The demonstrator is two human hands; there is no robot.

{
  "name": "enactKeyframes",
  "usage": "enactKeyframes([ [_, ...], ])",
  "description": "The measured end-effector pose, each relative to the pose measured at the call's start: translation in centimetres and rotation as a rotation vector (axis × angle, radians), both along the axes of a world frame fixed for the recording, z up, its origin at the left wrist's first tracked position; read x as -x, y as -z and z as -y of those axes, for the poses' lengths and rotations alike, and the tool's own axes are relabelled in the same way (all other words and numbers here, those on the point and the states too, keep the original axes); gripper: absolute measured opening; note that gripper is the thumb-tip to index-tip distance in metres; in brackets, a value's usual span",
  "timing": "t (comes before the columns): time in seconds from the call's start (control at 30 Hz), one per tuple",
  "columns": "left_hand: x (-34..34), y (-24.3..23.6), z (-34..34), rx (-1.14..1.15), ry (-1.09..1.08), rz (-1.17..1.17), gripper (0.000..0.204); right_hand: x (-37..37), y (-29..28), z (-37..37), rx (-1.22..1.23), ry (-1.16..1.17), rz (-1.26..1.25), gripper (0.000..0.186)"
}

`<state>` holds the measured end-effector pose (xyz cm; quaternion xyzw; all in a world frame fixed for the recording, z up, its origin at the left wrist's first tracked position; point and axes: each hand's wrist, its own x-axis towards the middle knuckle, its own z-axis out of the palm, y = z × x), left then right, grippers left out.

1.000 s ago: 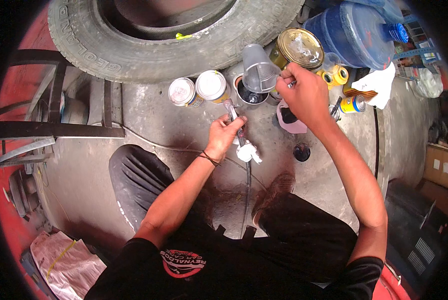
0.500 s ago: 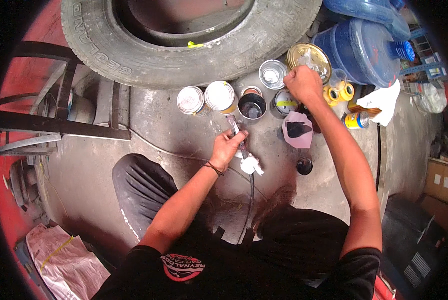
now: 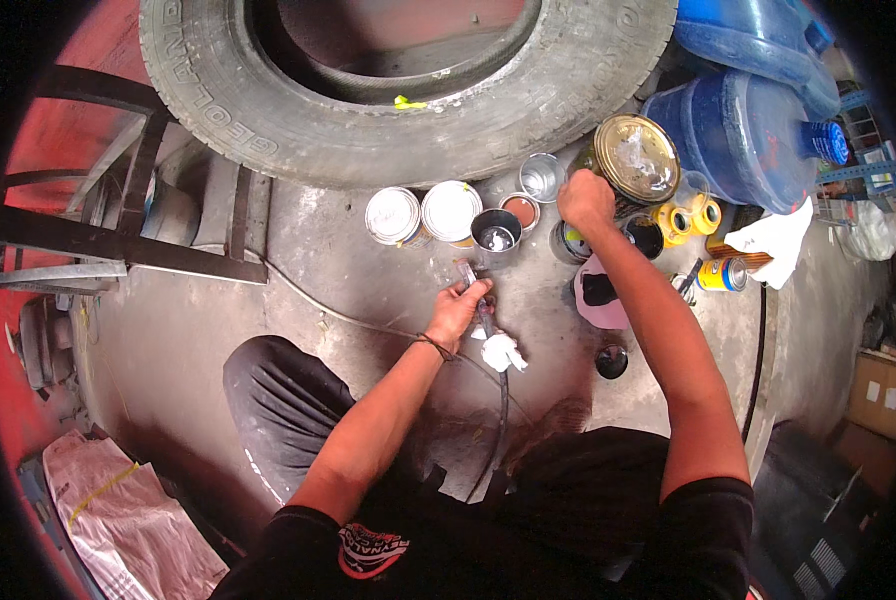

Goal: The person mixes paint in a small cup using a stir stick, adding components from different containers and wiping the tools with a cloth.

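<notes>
My left hand point(image 3: 460, 310) is wrapped round a slim, dark handle-like tool point(image 3: 466, 270), its exact kind unclear. A black hose point(image 3: 501, 420) runs from its lower end, with a crumpled white rag point(image 3: 504, 352) at the join. My right hand point(image 3: 586, 200) is closed in a fist above a dark can point(image 3: 569, 245), beside a clear cup point(image 3: 541, 178). Whatever its fingers hold is hidden. Nearby stand a black cup point(image 3: 496, 232), a can with reddish-brown contents point(image 3: 521, 210) and two white-lidded cans point(image 3: 393, 216).
A large tyre point(image 3: 218, 110) lies at the back. Blue water jugs point(image 3: 728, 130), a gold-lidded can point(image 3: 636, 158) and yellow bottles point(image 3: 676, 222) stand at the right rear. A dark metal frame point(image 3: 128, 245) is at left. A black-stained pink piece point(image 3: 608, 312) lies below my right forearm.
My right hand has moved toward me and slightly left, away from the gold-lidded can. The whole view has shifted a little. My left hand keeps its grip on the tool.
</notes>
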<state>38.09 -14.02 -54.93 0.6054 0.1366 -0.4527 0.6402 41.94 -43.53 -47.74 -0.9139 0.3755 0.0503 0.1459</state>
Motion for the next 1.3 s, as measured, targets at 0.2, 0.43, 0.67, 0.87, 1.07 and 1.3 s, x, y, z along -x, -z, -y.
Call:
enactKeyframes([
  [0.2, -0.1, -0.2, -0.2, 0.006, 0.014, -0.004, 0.028, 1.3, -0.7, 0.4, -0.12, 0.003, -0.025, 0.04],
  [0.43, 1.8, -1.0, -1.5, -0.015, 0.041, 0.0, 0.026, 3.8, -2.6, 0.2, -0.128, -0.084, 0.078, 0.039],
  [0.67, 3.8, -0.9, 0.0, 0.076, 0.116, -0.06, 0.017, 10.2, -6.7, 2.3, -0.061, -0.168, 0.169, 0.025],
  [0.87, 4.9, 1.6, 1.8, 0.096, 0.164, -0.053, 0.016, 20.5, -8.9, 7.5, -0.019, -0.088, 0.177, 0.026],
  [1.07, 4.4, 1.3, 3.6, 0.029, 0.252, -0.046, 0.024, 34.4, -4.8, 7.7, -0.056, 0.134, 0.081, 0.023],
  [1.3, 2.8, 1.1, 2.8, -0.046, 0.298, -0.038, 0.033, 35.7, 0.2, 4.5, -0.796, 0.819, 0.311, 0.034],
])
